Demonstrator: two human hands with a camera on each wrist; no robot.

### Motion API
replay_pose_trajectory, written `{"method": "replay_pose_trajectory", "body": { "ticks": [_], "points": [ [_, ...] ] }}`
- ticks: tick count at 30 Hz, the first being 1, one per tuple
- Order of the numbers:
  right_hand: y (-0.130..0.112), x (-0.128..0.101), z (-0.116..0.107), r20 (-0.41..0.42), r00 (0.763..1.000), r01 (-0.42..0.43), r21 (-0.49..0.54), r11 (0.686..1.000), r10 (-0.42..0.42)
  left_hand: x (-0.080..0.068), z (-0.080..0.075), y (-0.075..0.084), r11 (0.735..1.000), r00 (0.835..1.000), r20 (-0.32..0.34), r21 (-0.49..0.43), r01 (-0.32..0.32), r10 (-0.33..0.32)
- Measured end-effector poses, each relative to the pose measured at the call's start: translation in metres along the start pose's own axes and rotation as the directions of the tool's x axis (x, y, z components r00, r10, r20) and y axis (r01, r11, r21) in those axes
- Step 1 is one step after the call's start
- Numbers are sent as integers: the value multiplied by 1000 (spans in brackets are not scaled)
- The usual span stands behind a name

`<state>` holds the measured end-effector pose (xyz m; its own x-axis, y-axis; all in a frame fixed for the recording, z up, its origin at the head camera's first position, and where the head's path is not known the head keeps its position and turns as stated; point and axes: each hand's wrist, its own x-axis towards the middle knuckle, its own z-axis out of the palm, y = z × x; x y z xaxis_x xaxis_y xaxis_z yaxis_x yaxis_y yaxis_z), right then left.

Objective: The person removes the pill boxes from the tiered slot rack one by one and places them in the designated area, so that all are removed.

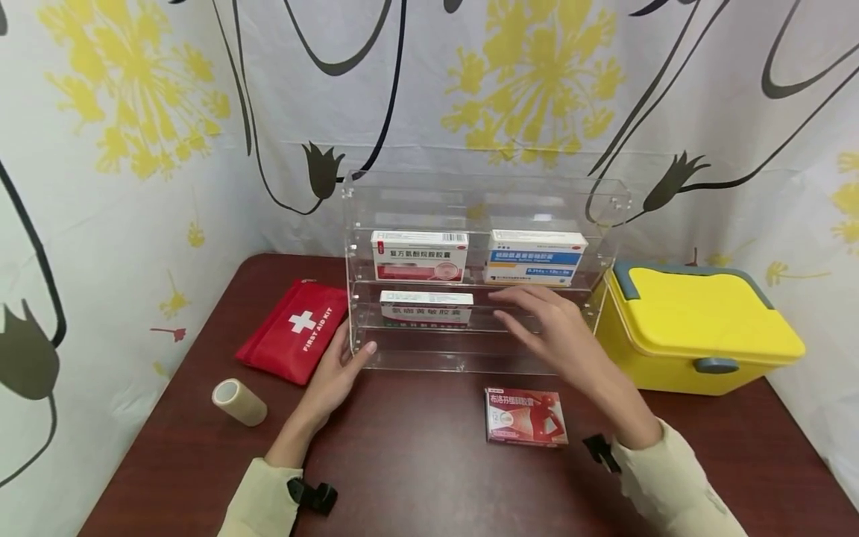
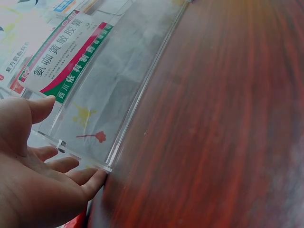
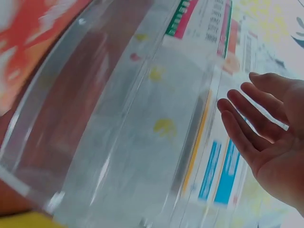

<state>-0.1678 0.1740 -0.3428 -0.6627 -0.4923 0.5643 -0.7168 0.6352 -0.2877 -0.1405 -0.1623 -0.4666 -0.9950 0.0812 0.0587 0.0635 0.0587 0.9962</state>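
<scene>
Left hand (image 1: 335, 373): fingers relaxed and straight, touching the rack's (image 1: 470, 358) left front corner, holding nothing.
Right hand (image 1: 557, 328): spread and released, hovering before the rack's lower shelf.
Rack: mid-table, long axis left to right, open front facing the person.
Risk: a careless sweep could topple the boxes (image 1: 426, 306) (acrylic slides easily).

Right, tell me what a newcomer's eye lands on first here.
The clear acrylic tiered shelf at the middle of the dark red-brown table, holding three white medicine boxes. The left hand rests against its lower left corner; the open right hand hovers before its middle tier. The bright yellow plastic lidded case stands right of it.
</scene>
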Motion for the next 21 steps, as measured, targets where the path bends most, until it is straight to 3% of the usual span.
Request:
{"method": "replay_pose_trajectory", "body": {
  "ticks": [7, 12, 21],
  "points": [
    [-5, 32, 23, 87, 995, 54, -22, 998, -52, 0, 0, -1, 1000, 1000, -7, -10, -15, 15],
    [-5, 38, 28, 148, 988, 30, 8, 1000, -31, -1, -1, 0, 1000, 1000, -7, 1, -20, 20],
    [-4, 43, 29, 155, 988, -9, 74, 997, -3, 1, -1, -1, 1000, 1000, -6, -4, -18, 18]
  ]
}}
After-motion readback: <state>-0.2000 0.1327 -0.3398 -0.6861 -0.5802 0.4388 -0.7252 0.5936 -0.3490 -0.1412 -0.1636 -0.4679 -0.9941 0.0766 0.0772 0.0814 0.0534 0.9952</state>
